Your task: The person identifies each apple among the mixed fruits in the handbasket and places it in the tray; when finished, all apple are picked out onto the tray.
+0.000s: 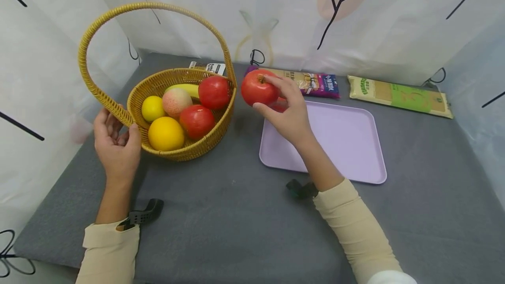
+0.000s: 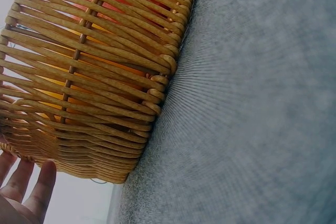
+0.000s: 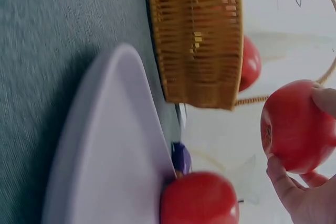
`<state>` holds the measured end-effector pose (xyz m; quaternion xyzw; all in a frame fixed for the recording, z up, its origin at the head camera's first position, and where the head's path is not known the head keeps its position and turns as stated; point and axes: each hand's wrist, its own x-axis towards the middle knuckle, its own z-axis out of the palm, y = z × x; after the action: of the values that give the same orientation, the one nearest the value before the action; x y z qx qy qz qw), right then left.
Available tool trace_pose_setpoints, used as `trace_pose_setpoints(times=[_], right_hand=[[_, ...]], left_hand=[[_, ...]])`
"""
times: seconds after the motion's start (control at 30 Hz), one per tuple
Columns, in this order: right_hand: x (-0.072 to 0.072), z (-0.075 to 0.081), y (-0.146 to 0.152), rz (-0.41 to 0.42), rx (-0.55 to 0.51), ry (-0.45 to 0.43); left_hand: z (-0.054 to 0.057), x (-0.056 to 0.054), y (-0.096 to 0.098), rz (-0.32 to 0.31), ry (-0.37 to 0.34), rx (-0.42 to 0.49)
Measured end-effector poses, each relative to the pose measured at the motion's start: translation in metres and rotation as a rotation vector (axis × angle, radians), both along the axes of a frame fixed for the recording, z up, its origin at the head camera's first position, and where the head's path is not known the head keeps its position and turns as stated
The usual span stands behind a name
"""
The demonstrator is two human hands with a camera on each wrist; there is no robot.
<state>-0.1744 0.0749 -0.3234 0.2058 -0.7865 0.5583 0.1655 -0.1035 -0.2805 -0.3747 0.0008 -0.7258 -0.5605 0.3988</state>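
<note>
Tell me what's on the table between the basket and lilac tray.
Only bare grey tabletop, as the head view shows; the right hand holds a red apple aloft.

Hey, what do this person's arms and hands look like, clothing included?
The left hand and right hand are ungloved. Both arms wear plain beige fabric sleeves. A black, perforated bracket shows at the left wrist, a blurrier dark piece at the right.
</note>
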Motion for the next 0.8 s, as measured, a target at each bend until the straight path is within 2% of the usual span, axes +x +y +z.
trace_pose_setpoints(times=[0.33,0.67,0.8], right_hand=[[-0.013,0.006,0.027,-0.104,0.005,-0.047],[-0.021,0.011,0.057,-0.230,0.025,-0.152],[-0.024,0.010,0.068,-0.284,0.066,-0.184]], left_hand=[[0.013,0.006,0.012,-0.005,0.004,0.017],[0.005,0.002,0.005,-0.010,0.007,0.020],[0.003,0.001,0.004,-0.011,0.003,0.022]])
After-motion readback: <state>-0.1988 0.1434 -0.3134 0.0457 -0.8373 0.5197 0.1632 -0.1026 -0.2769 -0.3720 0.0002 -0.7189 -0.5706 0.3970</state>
